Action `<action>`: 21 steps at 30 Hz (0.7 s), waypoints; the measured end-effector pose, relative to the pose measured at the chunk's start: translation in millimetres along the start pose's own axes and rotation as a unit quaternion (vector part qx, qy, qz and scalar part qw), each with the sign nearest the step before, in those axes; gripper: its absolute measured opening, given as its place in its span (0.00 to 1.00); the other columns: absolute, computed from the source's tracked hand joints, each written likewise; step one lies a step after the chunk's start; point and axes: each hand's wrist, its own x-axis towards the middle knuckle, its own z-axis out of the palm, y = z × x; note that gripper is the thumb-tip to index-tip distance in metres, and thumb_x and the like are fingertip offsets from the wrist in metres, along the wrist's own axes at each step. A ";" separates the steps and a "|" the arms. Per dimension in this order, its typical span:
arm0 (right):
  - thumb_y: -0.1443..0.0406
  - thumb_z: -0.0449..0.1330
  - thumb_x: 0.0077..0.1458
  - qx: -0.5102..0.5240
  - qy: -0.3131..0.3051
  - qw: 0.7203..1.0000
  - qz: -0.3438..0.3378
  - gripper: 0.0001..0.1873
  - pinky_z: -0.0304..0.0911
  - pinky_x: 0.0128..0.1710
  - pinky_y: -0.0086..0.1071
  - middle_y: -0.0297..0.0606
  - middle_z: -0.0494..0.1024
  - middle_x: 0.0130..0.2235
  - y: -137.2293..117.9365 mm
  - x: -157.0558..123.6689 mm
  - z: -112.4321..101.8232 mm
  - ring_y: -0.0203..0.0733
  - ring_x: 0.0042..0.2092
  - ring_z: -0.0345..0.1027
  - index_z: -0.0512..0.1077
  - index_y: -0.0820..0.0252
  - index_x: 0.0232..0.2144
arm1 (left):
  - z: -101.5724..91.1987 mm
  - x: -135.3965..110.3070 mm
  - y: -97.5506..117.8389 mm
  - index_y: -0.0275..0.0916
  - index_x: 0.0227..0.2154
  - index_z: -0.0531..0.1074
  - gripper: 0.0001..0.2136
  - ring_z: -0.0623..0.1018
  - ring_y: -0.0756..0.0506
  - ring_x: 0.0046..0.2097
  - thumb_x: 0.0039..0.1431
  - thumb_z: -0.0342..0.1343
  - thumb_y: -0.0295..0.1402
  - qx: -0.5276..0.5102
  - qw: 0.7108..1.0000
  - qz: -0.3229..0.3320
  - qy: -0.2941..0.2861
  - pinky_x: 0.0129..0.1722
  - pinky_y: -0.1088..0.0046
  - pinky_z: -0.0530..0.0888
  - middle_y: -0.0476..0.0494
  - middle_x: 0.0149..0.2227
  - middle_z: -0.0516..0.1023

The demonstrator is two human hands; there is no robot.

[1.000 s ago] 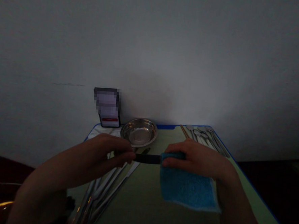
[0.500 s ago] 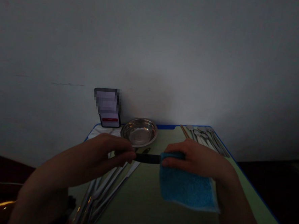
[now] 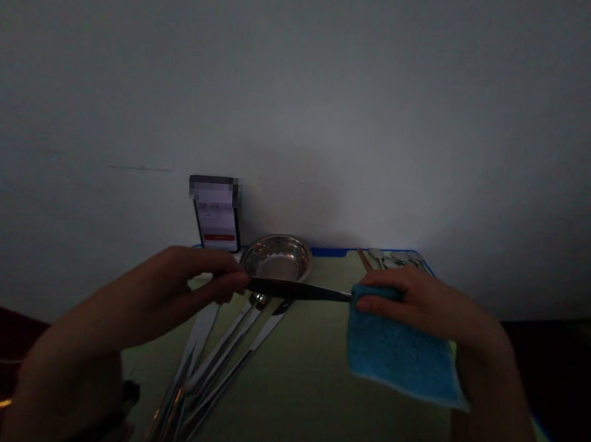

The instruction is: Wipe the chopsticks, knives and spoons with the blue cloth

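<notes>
A metal table knife (image 3: 298,290) is held level in front of me, its broader dark part toward the left. My left hand (image 3: 180,301) pinches its left end between thumb and fingertips. A blue cloth (image 3: 400,351) is folded over the knife's right end, and my right hand (image 3: 415,302) grips the knife through it; the cloth's loose part hangs below. The covered end is hidden. Beneath and beside my left hand, several long metal knives (image 3: 227,357) lie spread on the table. Just behind the held knife stands a shiny metal bowl (image 3: 277,256).
A phone (image 3: 216,219) leans upright against the wall (image 3: 302,115) at the back left. Spoons and other cutlery (image 3: 398,258) lie at the back right, beside wooden chopsticks (image 3: 364,259). The pale green table (image 3: 305,395) has a blue edge.
My right hand and the cloth have slid right along the knife, baring more of it. My left hand has moved slightly left and up with its end.
</notes>
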 end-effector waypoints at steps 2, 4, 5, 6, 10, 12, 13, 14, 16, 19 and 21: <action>0.50 0.52 0.54 -0.001 -0.004 1.000 -0.002 0.19 0.57 0.30 0.29 0.32 0.76 0.30 -1.8 0.9 0.4 0.35 0.30 0.67 0.74 0.55 0.35 | 1.6 1.7 3.3 0.42 0.28 0.72 0.10 0.74 0.51 0.26 0.60 0.49 0.37 -0.002 1.000 0.003 -0.002 0.27 0.80 0.68 0.55 0.25 0.76; 0.50 0.52 0.55 0.001 -0.011 1.000 -0.011 0.18 0.56 0.30 0.28 0.32 0.76 0.30 -7.0 3.5 2.0 0.34 0.30 0.67 0.73 0.55 0.35 | 2.8 3.9 7.4 0.42 0.29 0.72 0.10 0.75 0.51 0.28 0.60 0.50 0.38 -0.008 1.000 0.017 -0.002 0.27 0.80 0.68 0.55 0.26 0.76; 0.51 0.51 0.55 0.001 -0.014 1.000 -0.017 0.18 0.55 0.29 0.28 0.32 0.76 0.29 -10.4 5.2 3.1 0.34 0.30 0.67 0.73 0.55 0.35 | 3.2 4.9 9.5 0.42 0.30 0.72 0.09 0.75 0.51 0.28 0.60 0.50 0.38 -0.010 1.000 0.021 -0.003 0.28 0.80 0.68 0.55 0.26 0.76; 0.51 0.51 0.56 -0.002 -0.015 1.000 -0.023 0.18 0.55 0.29 0.28 0.32 0.75 0.28 -14.0 7.0 4.4 0.34 0.29 0.66 0.73 0.55 0.35 | 3.5 5.8 11.4 0.42 0.30 0.72 0.09 0.75 0.51 0.28 0.61 0.50 0.38 -0.010 1.000 0.022 -0.010 0.28 0.80 0.68 0.55 0.26 0.76; 0.52 0.49 0.57 -0.014 -0.010 0.999 -0.041 0.18 0.51 0.26 0.27 0.31 0.72 0.24 -26.2 13.6 11.1 0.32 0.25 0.63 0.73 0.56 0.36 | 4.5 8.3 16.9 0.40 0.29 0.72 0.10 0.74 0.52 0.27 0.62 0.49 0.38 0.000 0.999 0.016 -0.038 0.27 0.80 0.67 0.55 0.25 0.75; 0.52 0.49 0.57 -0.014 -0.006 0.999 -0.051 0.18 0.50 0.26 0.28 0.31 0.72 0.24 -29.7 16.2 14.1 0.32 0.26 0.63 0.73 0.55 0.37 | 5.0 9.2 17.9 0.40 0.30 0.72 0.10 0.74 0.51 0.28 0.62 0.49 0.38 0.002 0.999 0.021 -0.039 0.28 0.79 0.67 0.53 0.26 0.76; 0.52 0.49 0.57 -0.012 -0.005 0.998 -0.056 0.18 0.51 0.26 0.28 0.31 0.72 0.24 -30.8 17.2 14.9 0.33 0.26 0.63 0.73 0.55 0.37 | 5.1 9.6 18.0 0.40 0.31 0.72 0.10 0.74 0.51 0.28 0.62 0.49 0.37 0.001 0.999 0.024 -0.041 0.28 0.79 0.67 0.53 0.26 0.76; 0.52 0.49 0.57 -0.008 -0.005 0.998 -0.060 0.18 0.51 0.27 0.28 0.31 0.72 0.25 -31.5 18.1 15.2 0.33 0.26 0.63 0.73 0.55 0.38 | 5.2 9.8 17.7 0.40 0.31 0.72 0.10 0.73 0.51 0.28 0.62 0.48 0.37 -0.001 0.999 0.026 -0.044 0.28 0.79 0.67 0.53 0.26 0.75; 0.53 0.50 0.57 0.007 -0.013 0.998 -0.065 0.17 0.52 0.27 0.28 0.31 0.73 0.26 -32.3 18.7 13.9 0.33 0.26 0.63 0.73 0.55 0.38 | 4.8 9.7 16.5 0.40 0.30 0.72 0.10 0.73 0.51 0.28 0.62 0.49 0.37 -0.005 0.998 0.031 -0.047 0.28 0.79 0.67 0.53 0.26 0.75; 0.54 0.51 0.57 0.025 -0.032 0.997 -0.067 0.16 0.54 0.28 0.28 0.31 0.74 0.27 -31.2 15.7 9.1 0.33 0.27 0.64 0.73 0.55 0.37 | 2.7 6.8 14.8 0.41 0.31 0.72 0.08 0.74 0.51 0.29 0.61 0.50 0.36 -0.013 0.999 0.042 -0.028 0.29 0.79 0.68 0.53 0.28 0.76; 0.54 0.51 0.57 0.025 -0.035 0.997 -0.059 0.16 0.55 0.29 0.28 0.31 0.74 0.27 -28.0 10.6 6.0 0.33 0.28 0.65 0.73 0.56 0.36 | 0.1 3.1 15.3 0.42 0.31 0.73 0.08 0.75 0.51 0.30 0.61 0.51 0.36 -0.020 0.999 0.049 -0.015 0.29 0.80 0.69 0.54 0.28 0.77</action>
